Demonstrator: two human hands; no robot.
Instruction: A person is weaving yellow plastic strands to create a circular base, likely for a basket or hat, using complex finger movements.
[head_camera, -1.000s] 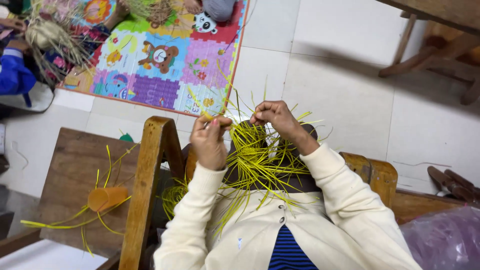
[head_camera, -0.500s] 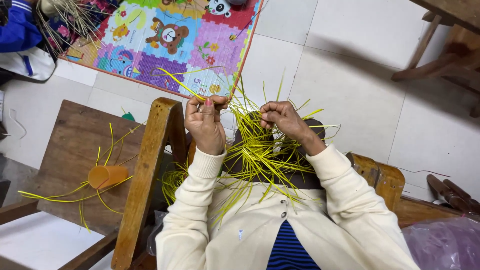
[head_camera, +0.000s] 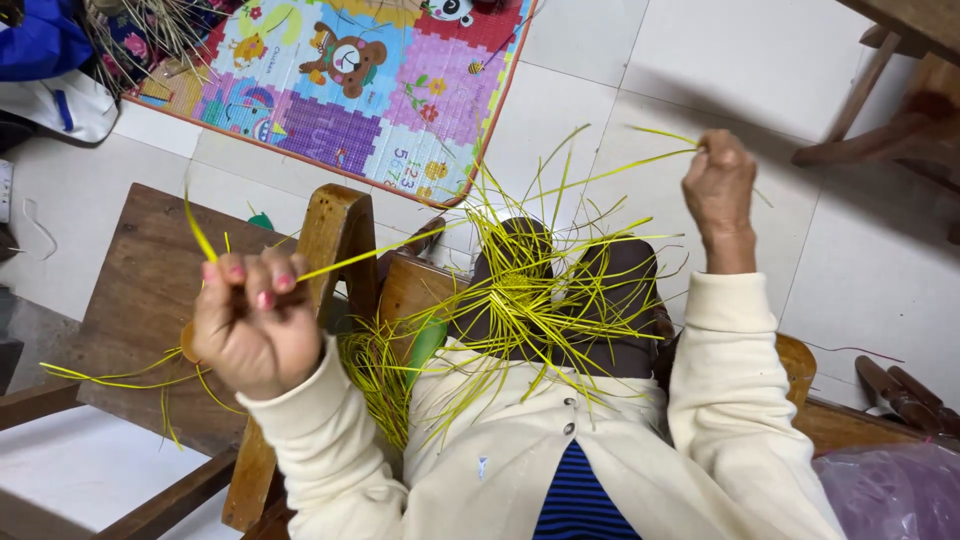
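Note:
A loose tangle of thin yellow-green strips (head_camera: 530, 300) lies on my lap, over dark trousers. My left hand (head_camera: 255, 320) is raised near the camera, its fingers shut on a yellow-green strip that runs from the tangle and sticks up past the fist. My right hand (head_camera: 718, 190) is stretched out to the far right above the floor, pinching the end of another long strip pulled taut from the tangle. Both cream sleeves frame the bundle.
A wooden chair (head_camera: 140, 300) stands at my left with several stray strips and an orange piece on its seat. A colourful play mat (head_camera: 350, 90) lies on the white tiled floor. More wooden furniture (head_camera: 900, 90) stands top right; a purple plastic bag (head_camera: 890, 490) bottom right.
My hands were close together over the tangle; they have now pulled far apart, the left toward the camera, the right outward, each drawing a strip taut.

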